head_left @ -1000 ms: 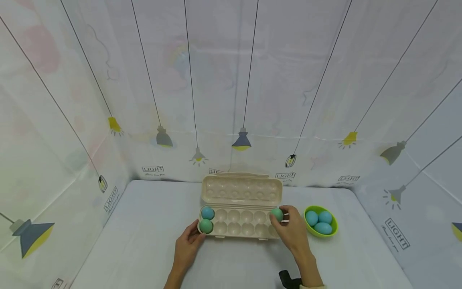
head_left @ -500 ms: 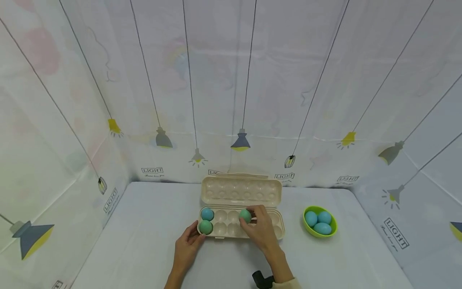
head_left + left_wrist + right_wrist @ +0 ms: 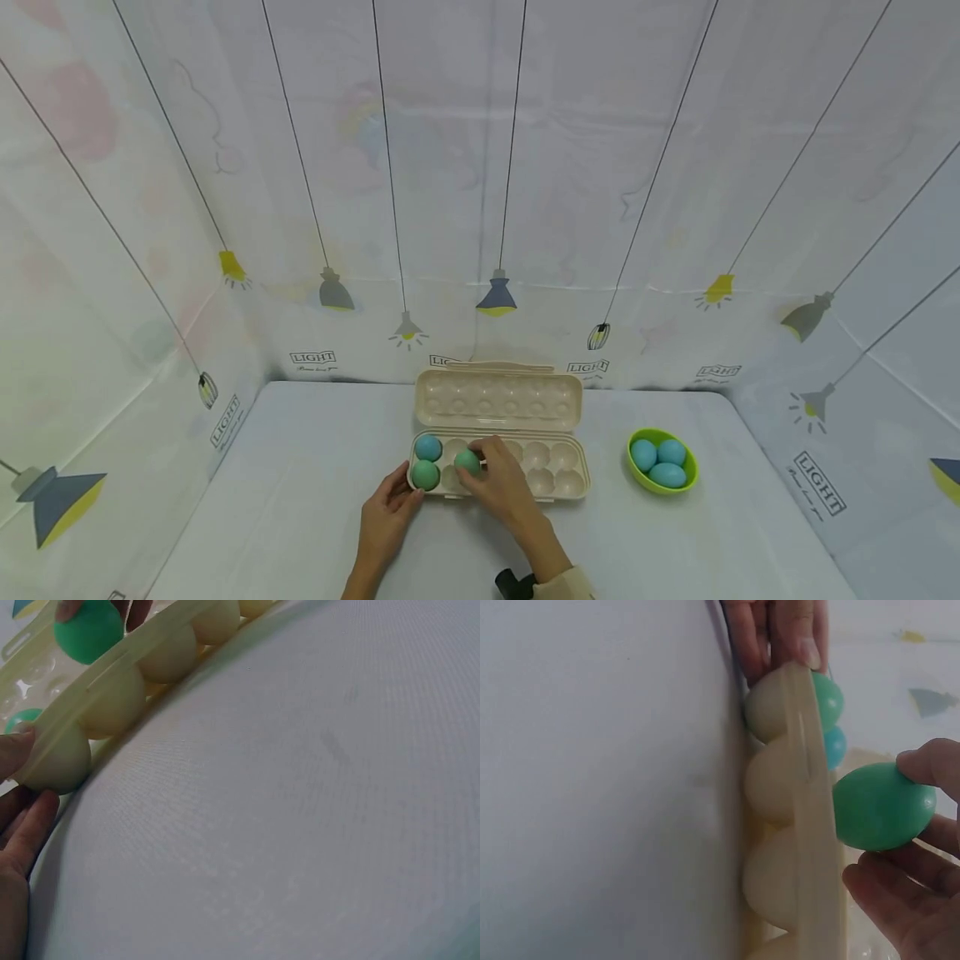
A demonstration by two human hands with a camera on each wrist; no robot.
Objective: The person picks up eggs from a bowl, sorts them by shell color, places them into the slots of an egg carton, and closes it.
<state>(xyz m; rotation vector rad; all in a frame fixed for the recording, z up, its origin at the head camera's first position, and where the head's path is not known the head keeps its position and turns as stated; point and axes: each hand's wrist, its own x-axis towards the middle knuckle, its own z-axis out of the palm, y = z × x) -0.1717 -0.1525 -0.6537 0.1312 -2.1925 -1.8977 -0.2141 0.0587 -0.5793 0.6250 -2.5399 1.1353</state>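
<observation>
An egg carton (image 3: 564,457) of beige plastic lies with its lid folded back. My left hand (image 3: 384,518) grips its left end, thumb over the rim and fingers against the outer side of the end cup. In that end sit a blue egg (image 3: 428,447) and, in front of it, a green egg (image 3: 425,475). Between thumb and fingertips, my right hand (image 3: 501,485) pinches another green egg (image 3: 885,807). That egg is over the second column of cups, just right of the two seated eggs. The cups right of the hand hold nothing.
A lime-green bowl (image 3: 692,472) with three blue eggs (image 3: 667,475) stands right of the carton on the white-covered table (image 3: 322,442). A printed white cloth (image 3: 600,167) hangs behind the table and along both sides. A black device (image 3: 513,585) is at my right wrist.
My right hand has carried the green egg leftward along the carton, from its right end to beside the seated eggs. The left hand keeps its grip on the left end.
</observation>
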